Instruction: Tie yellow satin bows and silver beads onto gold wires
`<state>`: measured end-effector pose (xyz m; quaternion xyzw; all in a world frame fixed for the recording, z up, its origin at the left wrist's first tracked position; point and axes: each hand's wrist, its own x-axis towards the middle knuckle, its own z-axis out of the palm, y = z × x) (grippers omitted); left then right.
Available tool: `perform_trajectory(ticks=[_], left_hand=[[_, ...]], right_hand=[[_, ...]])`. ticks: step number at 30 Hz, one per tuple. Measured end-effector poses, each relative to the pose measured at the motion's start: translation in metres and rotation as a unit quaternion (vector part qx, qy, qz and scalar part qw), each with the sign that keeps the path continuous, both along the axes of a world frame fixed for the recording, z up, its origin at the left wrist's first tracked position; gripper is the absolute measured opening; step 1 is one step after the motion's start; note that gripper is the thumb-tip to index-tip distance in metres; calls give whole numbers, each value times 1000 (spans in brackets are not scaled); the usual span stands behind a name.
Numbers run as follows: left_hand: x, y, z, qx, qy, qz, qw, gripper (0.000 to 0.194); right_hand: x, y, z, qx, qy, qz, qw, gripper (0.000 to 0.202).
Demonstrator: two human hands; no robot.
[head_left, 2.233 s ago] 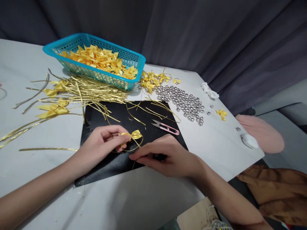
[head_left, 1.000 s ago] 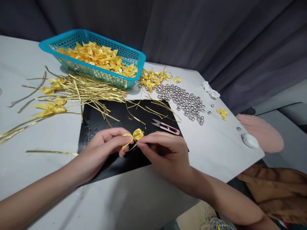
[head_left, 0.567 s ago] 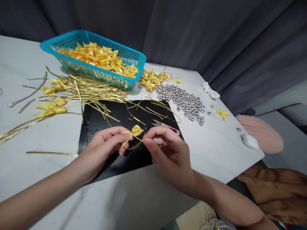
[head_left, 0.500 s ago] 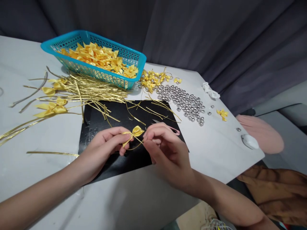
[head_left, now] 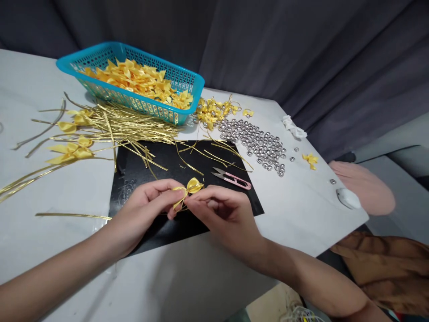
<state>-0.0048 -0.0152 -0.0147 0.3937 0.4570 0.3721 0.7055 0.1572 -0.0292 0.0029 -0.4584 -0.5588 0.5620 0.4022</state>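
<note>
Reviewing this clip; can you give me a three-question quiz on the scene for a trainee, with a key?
1. Open: What is the left hand pinching?

2. True or false: The pink-handled snips lie on the black mat.

3. Multiple choice: What fills much of the turquoise basket? a) silver pieces; b) yellow ribbon pieces; c) white cables.

Key: 1. A yellow ribbon bow. 2. True. 3. b.
</note>
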Motion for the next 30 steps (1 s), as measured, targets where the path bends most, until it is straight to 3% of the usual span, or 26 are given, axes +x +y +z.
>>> perform_trajectory(ticks=[4, 7, 10, 14, 17, 21, 25, 30], left_hand=[[1, 0, -1, 2, 8, 2, 1000, 21], [0, 0, -1, 12, 14, -6, 1000, 20], [-1, 0, -1, 13, 14, -10, 1000, 20], [0, 0, 0, 4, 17, 7, 1000, 21], [1, 1, 0, 5, 24, 14, 1000, 21], [1, 1, -1, 3, 23, 26, 999, 21], [-2, 0, -1, 3, 29, 24, 999, 23], [-1, 1, 1, 3, 27, 20, 999, 25]], right_hand=[[-4, -1, 2, 42, 32, -41, 998, 9], [-5, -4, 6, 82, 68, -14, 994, 8], [-5, -6, 7, 27, 88, 20, 996, 10], [-2, -6, 4, -24, 103, 4, 994, 17], [1, -5, 1, -25, 75, -13, 997, 20], [4, -4, 2, 48, -22, -36, 998, 21], [6, -3, 3, 80, -82, 26, 993, 24], [7, -2, -2, 25, -77, 125, 989, 26]])
